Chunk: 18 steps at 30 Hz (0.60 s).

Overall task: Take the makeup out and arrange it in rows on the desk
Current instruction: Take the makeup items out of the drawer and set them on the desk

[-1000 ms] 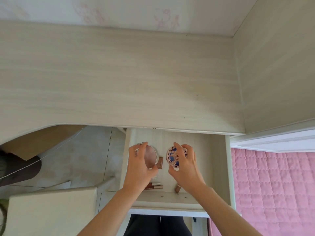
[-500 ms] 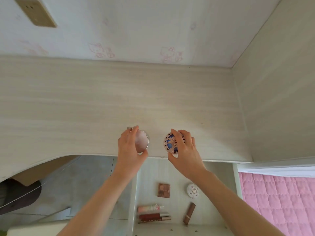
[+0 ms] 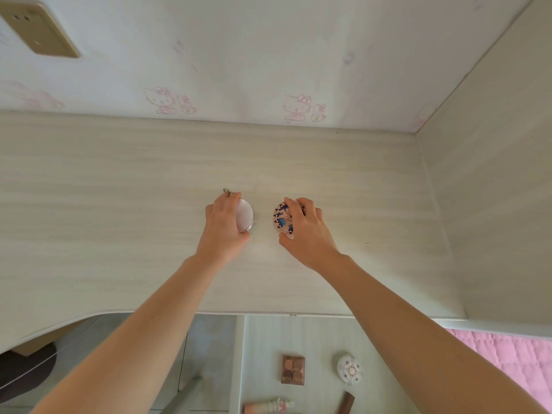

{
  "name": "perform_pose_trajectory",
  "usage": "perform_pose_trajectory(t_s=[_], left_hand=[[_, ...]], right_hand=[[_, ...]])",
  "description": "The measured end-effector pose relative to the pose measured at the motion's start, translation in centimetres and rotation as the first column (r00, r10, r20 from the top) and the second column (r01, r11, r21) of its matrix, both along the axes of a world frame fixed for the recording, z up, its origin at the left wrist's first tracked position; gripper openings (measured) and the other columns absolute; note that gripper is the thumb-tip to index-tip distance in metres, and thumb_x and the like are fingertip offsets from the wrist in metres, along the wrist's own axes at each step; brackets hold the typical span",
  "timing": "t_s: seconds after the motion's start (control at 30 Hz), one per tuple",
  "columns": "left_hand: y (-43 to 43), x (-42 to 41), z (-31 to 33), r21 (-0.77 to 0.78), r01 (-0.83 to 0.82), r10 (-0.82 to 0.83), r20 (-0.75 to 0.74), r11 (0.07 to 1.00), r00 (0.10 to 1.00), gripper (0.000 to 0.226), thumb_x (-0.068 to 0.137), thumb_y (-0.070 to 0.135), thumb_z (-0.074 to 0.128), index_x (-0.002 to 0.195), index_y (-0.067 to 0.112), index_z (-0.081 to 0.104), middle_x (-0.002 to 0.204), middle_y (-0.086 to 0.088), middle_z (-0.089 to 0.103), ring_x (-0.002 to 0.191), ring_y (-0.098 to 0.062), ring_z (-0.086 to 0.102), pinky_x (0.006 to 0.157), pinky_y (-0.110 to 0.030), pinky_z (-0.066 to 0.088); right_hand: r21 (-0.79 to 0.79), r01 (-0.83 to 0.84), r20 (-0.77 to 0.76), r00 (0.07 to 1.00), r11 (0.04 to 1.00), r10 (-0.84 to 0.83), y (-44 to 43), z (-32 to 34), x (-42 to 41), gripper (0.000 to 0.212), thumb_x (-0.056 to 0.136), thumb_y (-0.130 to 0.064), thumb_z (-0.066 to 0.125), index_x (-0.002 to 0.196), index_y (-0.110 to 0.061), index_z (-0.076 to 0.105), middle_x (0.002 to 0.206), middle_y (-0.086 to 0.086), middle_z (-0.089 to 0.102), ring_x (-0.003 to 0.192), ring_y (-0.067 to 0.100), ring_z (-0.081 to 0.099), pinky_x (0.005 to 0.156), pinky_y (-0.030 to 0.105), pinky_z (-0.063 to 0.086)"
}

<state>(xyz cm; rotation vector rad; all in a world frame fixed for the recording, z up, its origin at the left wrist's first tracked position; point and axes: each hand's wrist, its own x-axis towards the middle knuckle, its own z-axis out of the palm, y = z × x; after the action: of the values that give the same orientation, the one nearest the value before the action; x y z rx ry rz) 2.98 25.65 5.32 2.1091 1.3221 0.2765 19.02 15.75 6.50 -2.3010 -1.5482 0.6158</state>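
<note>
My left hand (image 3: 222,227) grips a round pink compact (image 3: 245,218) with a small metal ring, held at the middle of the pale wooden desk (image 3: 119,204). Just to its right, my right hand (image 3: 304,228) grips a round compact with a blue and pink pattern (image 3: 281,220), also low over the desk top. Whether either compact touches the desk I cannot tell. Below the desk edge the open drawer (image 3: 257,348) holds a brown eyeshadow palette (image 3: 293,369), a white round ornate case (image 3: 349,369), a pink tube (image 3: 268,406) and a brown lipstick (image 3: 346,406).
A cabinet side panel (image 3: 493,189) walls the desk on the right. Wallpaper with pink cartoon prints and a beige socket plate (image 3: 38,31) rise behind it. A pink quilt (image 3: 519,363) lies at lower right, tiled floor at lower left.
Both hands lifted the two compacts out of the drawer and carried them forward to the middle of the desk. The camera view tilted up, showing more wall.
</note>
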Motion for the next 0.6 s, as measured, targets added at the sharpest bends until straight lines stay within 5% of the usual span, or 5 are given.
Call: perform_pose_trajectory(t_s=[0.13,0.3,0.6], left_hand=[[0.1,0.5,-1.0,-0.023,0.080,-0.081,-0.034,0.997,0.996,0.081,0.073,0.002,0.064,0.146,0.018,0.031,0.151,-0.004,0.026,0.131,-0.033,0.025,0.102,-0.037,0.033],[-0.6,0.6,-1.5,-0.007,0.135,-0.135,-0.050,0.991,0.990,0.082,0.076,0.005,0.064,0.147,0.020,0.028,0.155,-0.001,0.020,0.132,-0.031,0.025,0.098,-0.041,0.040],[-1.1,0.0,-1.7,0.083,0.178,-0.173,-0.066,0.980,0.983,0.071,0.081,0.006,0.066,0.145,0.018,0.037,0.158,-0.004,0.020,0.142,-0.029,0.018,0.114,-0.040,0.028]], right_hand=[[-0.035,-0.042,0.076,0.996,0.998,0.045,0.5,-0.9,0.1,0.070,0.082,-0.026,0.060,0.144,-0.020,0.028,0.140,0.006,0.030,0.121,0.030,0.035,0.099,0.039,0.040],[-0.066,-0.085,0.118,0.989,0.994,0.092,-0.3,-1.7,0.2,0.070,0.084,-0.028,0.060,0.145,-0.020,0.027,0.144,0.007,0.030,0.128,0.030,0.030,0.104,0.037,0.036],[-0.020,-0.184,0.187,0.965,0.983,0.185,-1.2,-2.2,-0.1,0.062,0.092,-0.020,0.056,0.148,-0.021,0.030,0.157,0.006,0.016,0.141,0.029,0.019,0.110,0.038,0.034]])
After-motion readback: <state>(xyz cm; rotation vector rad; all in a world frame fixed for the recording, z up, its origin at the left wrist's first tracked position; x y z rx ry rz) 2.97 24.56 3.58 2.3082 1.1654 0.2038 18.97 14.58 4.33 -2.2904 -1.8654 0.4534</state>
